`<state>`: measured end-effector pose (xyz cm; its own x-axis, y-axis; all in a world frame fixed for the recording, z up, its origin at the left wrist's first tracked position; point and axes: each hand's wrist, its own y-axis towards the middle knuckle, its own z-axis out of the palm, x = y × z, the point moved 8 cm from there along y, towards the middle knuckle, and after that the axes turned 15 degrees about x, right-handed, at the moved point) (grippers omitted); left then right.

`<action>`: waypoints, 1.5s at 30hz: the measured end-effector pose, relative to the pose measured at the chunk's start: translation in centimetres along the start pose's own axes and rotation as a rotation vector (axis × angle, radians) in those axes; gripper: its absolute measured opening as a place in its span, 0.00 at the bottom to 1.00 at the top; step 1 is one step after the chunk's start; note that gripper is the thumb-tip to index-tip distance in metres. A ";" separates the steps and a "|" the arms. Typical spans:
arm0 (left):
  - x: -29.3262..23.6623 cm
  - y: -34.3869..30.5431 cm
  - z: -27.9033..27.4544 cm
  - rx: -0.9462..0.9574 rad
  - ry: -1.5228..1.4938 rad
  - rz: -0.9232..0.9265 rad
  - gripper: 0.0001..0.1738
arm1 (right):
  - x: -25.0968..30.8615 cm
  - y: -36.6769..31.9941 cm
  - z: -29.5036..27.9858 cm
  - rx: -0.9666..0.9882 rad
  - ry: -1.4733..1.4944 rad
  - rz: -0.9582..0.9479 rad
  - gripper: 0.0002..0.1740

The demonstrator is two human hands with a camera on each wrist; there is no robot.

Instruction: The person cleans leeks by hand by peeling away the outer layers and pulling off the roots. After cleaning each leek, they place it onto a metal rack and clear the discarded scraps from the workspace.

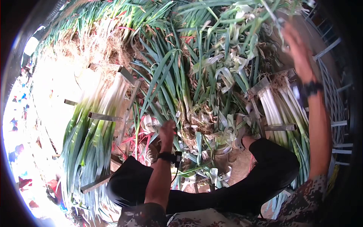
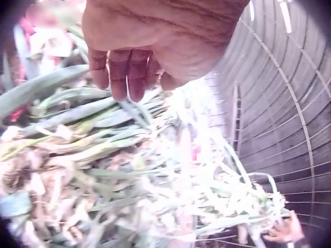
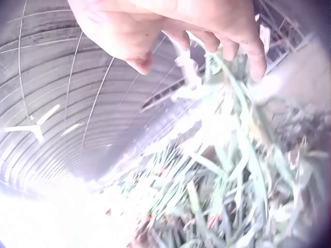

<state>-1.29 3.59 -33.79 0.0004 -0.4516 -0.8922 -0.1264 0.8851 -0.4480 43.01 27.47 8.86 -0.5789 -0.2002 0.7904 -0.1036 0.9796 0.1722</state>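
The left hand (image 1: 166, 132) hovers over loose leek peelings near the left knee. Its fingers (image 2: 119, 72) hang loosely bent with nothing visible in them. At the upper right the right hand (image 1: 298, 49) reaches out, its fingers extended beside torn green leaves (image 1: 251, 34). In the right wrist view, the thumb of the right hand (image 3: 176, 31) stands apart from the fingers, and long leaves (image 3: 243, 134) lie just beyond them; whether they touch is unclear. Between the knees and the heap lie untrimmed leeks (image 1: 183, 83) with roots toward the person.
Clean leeks lie in a metal rack (image 1: 104, 117) at left, others in a second rack (image 1: 280, 128) at right. Rooted leeks (image 1: 102, 34) are heaped at the back. A metal barrier (image 1: 332, 87) stands at far right. Peelings (image 1: 223, 147) litter the ground around the bent legs.
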 end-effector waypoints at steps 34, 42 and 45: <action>-32.2 -11.2 4.9 0.711 0.511 0.509 0.06 | 3.0 -17.6 21.9 0.930 0.691 0.093 0.18; -26.7 -13.9 -11.7 0.270 1.135 0.497 0.14 | 6.1 -19.0 25.4 1.057 0.526 -0.028 0.20; -19.2 -14.6 -17.2 0.147 1.119 0.310 0.12 | 4.8 -19.7 27.1 1.077 0.455 -0.065 0.20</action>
<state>-16.49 -2.56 -9.12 -0.8933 0.0030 -0.4495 0.1481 0.9461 -0.2880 20.39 7.71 -6.66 -0.2268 -0.0250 0.9736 -0.8804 0.4328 -0.1940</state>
